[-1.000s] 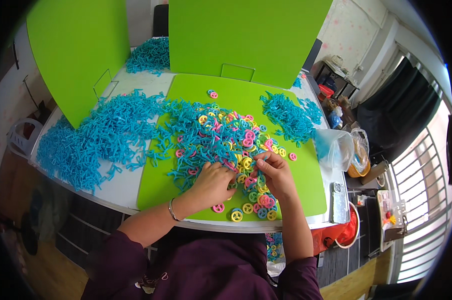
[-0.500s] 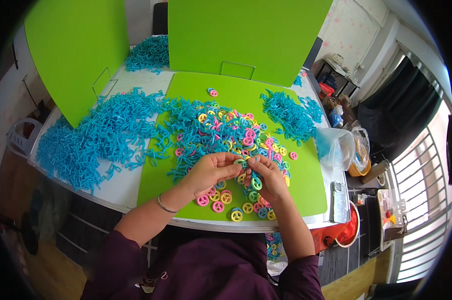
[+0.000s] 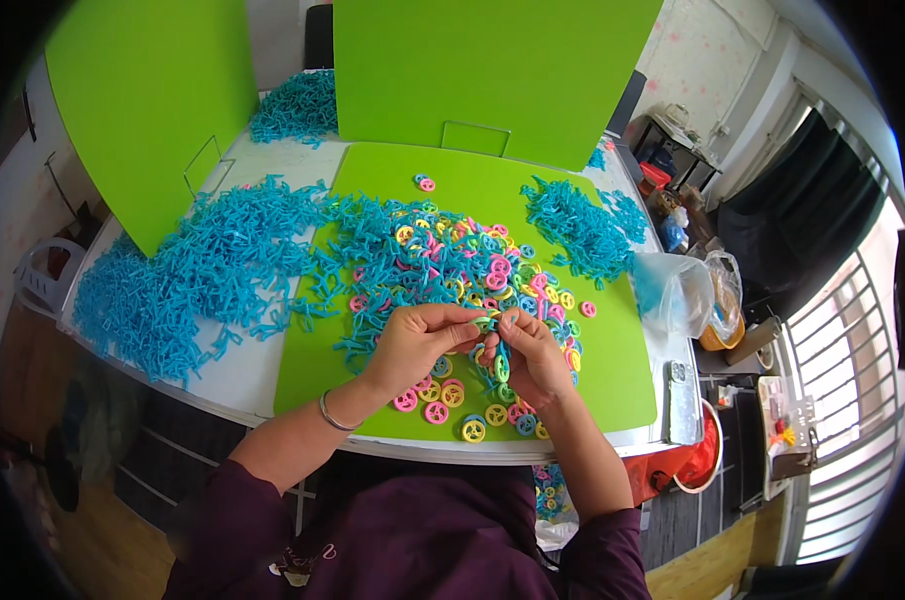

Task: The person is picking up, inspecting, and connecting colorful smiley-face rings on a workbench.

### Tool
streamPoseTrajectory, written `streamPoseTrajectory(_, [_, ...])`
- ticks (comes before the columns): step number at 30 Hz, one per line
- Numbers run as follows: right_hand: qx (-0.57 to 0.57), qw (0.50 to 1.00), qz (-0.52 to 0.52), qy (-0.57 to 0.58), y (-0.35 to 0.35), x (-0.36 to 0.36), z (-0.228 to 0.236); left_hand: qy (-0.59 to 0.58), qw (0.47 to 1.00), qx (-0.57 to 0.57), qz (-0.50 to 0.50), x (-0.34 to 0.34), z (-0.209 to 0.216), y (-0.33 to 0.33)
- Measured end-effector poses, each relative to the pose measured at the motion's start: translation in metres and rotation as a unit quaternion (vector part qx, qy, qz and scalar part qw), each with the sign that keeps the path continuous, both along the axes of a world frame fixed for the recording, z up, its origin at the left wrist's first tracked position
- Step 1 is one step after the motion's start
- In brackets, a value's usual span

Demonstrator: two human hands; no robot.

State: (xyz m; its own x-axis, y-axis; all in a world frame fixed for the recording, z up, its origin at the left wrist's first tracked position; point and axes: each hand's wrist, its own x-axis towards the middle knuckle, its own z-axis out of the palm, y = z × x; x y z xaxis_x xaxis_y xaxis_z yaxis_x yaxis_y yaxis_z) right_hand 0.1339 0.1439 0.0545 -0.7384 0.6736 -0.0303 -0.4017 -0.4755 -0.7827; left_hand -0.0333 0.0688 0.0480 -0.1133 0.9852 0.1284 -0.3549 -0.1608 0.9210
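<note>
My left hand (image 3: 414, 348) is closed, thumb and fingertips pinching a small green toy wheel (image 3: 484, 323) above the green mat. Pressed up against it, my right hand (image 3: 536, 358) is closed around a blue plastic piece. Green wheels (image 3: 502, 368) on blue parts hang beneath the right fingers. How the pieces join at the fingertips is too small to make out. Just beyond both hands lies a mixed heap of pink, yellow, blue and green wheels (image 3: 499, 268) and blue pieces. Several loose wheels (image 3: 436, 412) lie nearer the table's front edge.
Large piles of blue plastic pieces (image 3: 222, 260) cover the table's left side; a smaller pile (image 3: 577, 230) sits at right. Upright green boards (image 3: 492, 75) stand at the back and left. A clear plastic bag (image 3: 677, 295) and a phone (image 3: 682, 400) are along the right edge.
Both hands stay together at nearly the same spot. The right fingers have turned slightly, and the green wheels hanging beneath them have shifted a little left and down.
</note>
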Motion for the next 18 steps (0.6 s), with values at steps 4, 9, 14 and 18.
streamPoseTrajectory(4, [-0.007,1.000,-0.007,-0.015,-0.0042,-0.0017,0.0046,0.125,0.987,0.088,0.053,0.0039,-0.0023,-0.0042])
streamPoseTrajectory(9, [-0.030,0.999,-0.005,-0.036,-0.0057,0.0007,0.0068,0.191,0.958,0.177,0.118,0.0090,-0.0050,-0.0065])
streamPoseTrajectory(14, [-0.057,0.997,0.014,-0.050,-0.0059,0.0025,0.0023,0.230,0.935,0.258,0.082,0.0105,0.0008,-0.0070])
streamPoseTrajectory(18, [-0.004,0.999,0.004,-0.047,-0.0056,-0.0011,0.0015,0.162,0.972,0.144,0.088,0.0069,-0.0049,-0.0030])
